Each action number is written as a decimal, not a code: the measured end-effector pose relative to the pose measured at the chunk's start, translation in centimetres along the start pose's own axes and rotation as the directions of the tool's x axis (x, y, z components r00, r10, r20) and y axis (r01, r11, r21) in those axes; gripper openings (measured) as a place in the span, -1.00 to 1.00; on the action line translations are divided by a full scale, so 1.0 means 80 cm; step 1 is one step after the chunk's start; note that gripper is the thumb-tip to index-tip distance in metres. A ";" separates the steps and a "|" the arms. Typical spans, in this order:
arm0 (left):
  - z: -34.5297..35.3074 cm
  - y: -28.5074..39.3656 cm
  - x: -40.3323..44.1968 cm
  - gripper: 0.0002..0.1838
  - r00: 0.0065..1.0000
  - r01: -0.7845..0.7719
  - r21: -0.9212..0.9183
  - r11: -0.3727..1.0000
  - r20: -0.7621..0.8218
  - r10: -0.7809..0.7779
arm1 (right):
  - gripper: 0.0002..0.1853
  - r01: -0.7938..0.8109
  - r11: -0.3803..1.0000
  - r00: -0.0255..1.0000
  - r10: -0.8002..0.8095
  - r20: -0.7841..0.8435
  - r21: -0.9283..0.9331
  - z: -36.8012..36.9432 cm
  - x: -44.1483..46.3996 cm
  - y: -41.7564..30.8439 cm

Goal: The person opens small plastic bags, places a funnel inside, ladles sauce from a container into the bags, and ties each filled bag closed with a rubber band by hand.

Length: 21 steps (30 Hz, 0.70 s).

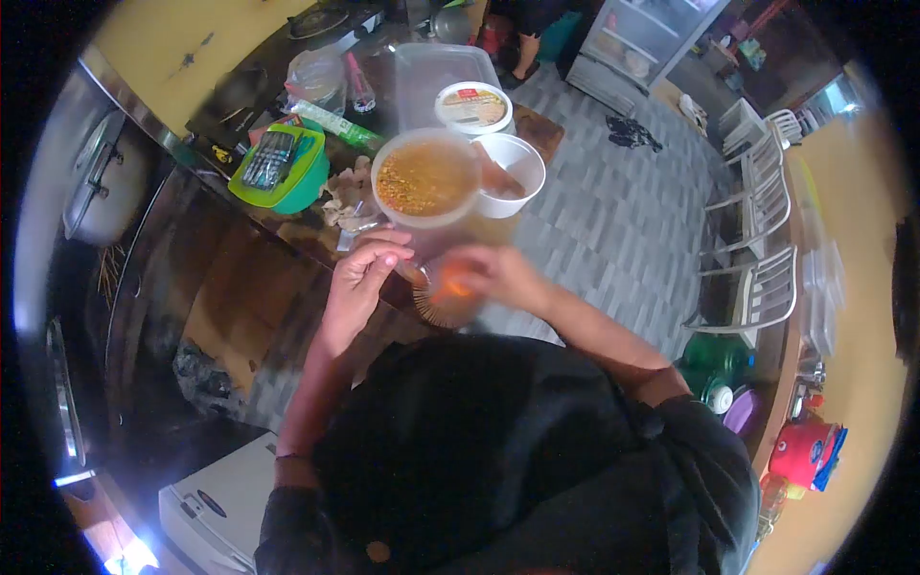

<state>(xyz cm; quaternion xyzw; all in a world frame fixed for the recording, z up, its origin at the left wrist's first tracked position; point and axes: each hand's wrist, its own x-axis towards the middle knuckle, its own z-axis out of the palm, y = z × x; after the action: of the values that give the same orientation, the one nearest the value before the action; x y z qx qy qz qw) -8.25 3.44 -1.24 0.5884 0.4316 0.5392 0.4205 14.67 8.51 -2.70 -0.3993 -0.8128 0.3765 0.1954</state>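
While left hand [356, 287] works at near side of tub [426, 182], best hold its fingertips steady: thumb and forefinger look drawn close, grip on anything unclear. Right hand [498, 276] is at tub's near right (blurred, so cannot tell if fingers are apart or clamped), by orange thing [458, 282]. Ribbed thing [437, 314] lies nearer than tub. Small moves suit; 2 wrists best clear of tub rim.

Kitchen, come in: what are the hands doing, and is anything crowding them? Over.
Left hand raised, grip unclear. Right hand blurred at something orange. Tub of brownish liquid and white bucket close ahead.
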 end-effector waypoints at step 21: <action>0.003 -0.009 0.000 -0.43 0.995 0.096 0.146 0.985 -0.051 -0.090 | -0.82 0.313 0.907 0.864 -0.395 0.312 0.282 -0.041 0.092 -0.111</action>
<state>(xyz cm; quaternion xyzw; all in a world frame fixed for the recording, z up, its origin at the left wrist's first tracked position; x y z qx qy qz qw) -8.02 3.62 -1.97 0.5851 0.5066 0.4984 0.3907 7.75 12.33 6.35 -0.1416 -0.8473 0.4889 0.1519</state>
